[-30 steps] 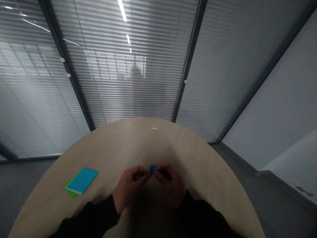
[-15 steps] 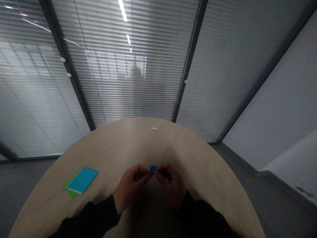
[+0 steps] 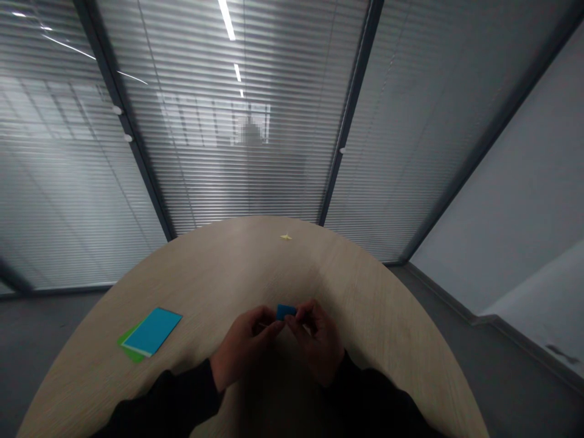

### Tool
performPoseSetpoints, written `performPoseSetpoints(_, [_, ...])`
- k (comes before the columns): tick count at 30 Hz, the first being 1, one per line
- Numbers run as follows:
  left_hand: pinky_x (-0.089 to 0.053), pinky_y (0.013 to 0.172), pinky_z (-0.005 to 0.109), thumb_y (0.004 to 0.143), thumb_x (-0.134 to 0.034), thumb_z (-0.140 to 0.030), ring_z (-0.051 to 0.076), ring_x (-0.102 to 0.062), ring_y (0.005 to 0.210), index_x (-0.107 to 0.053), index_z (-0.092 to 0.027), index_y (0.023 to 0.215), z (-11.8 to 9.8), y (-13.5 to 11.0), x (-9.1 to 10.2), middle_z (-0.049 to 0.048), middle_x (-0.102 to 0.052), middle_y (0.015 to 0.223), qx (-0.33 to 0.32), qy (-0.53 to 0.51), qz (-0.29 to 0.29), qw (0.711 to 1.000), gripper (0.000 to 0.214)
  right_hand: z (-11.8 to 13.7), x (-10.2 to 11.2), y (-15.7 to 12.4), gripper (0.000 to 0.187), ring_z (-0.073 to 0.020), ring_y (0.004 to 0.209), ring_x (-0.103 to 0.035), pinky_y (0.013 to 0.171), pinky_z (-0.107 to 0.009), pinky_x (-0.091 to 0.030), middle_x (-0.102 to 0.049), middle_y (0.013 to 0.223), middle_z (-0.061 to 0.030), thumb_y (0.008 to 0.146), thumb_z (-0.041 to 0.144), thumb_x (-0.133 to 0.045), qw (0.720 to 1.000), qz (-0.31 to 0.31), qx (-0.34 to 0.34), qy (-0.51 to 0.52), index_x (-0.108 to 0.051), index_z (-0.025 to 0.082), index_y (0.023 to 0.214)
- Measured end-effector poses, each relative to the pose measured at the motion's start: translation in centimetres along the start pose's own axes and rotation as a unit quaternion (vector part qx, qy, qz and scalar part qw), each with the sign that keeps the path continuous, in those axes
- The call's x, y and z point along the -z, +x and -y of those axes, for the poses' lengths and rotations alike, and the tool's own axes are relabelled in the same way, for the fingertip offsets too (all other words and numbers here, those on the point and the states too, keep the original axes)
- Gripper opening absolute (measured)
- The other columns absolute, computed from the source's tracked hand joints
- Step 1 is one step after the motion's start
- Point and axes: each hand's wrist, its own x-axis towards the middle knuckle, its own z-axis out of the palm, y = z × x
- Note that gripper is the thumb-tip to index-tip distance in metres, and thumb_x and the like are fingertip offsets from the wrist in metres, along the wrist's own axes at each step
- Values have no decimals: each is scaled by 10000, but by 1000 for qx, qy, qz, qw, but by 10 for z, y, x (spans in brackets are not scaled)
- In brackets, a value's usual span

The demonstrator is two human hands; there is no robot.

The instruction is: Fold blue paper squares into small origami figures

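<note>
My left grip (image 3: 244, 344) and right grip (image 3: 318, 345) hold the small blue paper (image 3: 285, 311) between them, over the desk (image 3: 378, 322). More of its blue face shows than half a second ago; the blue sheet (image 3: 153, 331) lies unmoved at left.

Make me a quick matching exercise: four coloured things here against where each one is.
Column one:
1. blue piece
2. blue sheet
3. green sheet
4. yellow piece

Column two:
A. mostly covered by another sheet
B. near the far edge of the table
C. flat, uncovered, at the left
D. between the left hand and right hand

Pairs: 1-D, 2-C, 3-A, 4-B
</note>
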Motion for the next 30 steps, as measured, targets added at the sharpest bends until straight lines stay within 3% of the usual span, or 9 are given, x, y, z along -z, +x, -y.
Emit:
performPoseSetpoints(8, [-403, 599, 263, 854, -594, -455, 166, -544, 659, -631, -153, 803, -4, -2, -1, 15, -621, 716, 1, 30, 0, 1000, 309, -1, -2, -2, 164, -168, 657, -601, 612, -286, -504, -581, 703, 5, 838, 310, -641, 1000, 2, -6, 3, -514, 230, 772])
performPoseSetpoints(15, [-385, 584, 259, 854, -579, -446, 154, -512, 623, -623, -147, 791, -7, -3, 0, 14, -609, 690, -12, 27, -10, 1000, 309, -7, -7, -2, 238, -157, 742, -617, 701, -300, -549, -562, 831, 6, 760, 237, -691, 995, 10, -42, 87, -503, 228, 905])
performPoseSetpoints(21, [-384, 564, 256, 840, -590, -432, 160, -527, 609, -622, -157, 756, -5, -3, 0, 16, -626, 673, 2, 50, -26, 998, 289, -8, -5, 4, 339, -130, 632, -566, 600, -253, -502, -522, 714, 47, 729, 250, -732, 982, 29, -85, 165, -408, 238, 826])
performPoseSetpoints(30, [-425, 612, 269, 862, -561, -390, 183, -593, 656, -656, -166, 782, -5, -4, 3, 46, -693, 729, -15, 103, -33, 994, 255, 3, 1, 7, 414, -113, 545, -530, 523, -231, -419, -489, 627, 70, 706, 284, -766, 980, 51, -99, 166, -356, 239, 747])
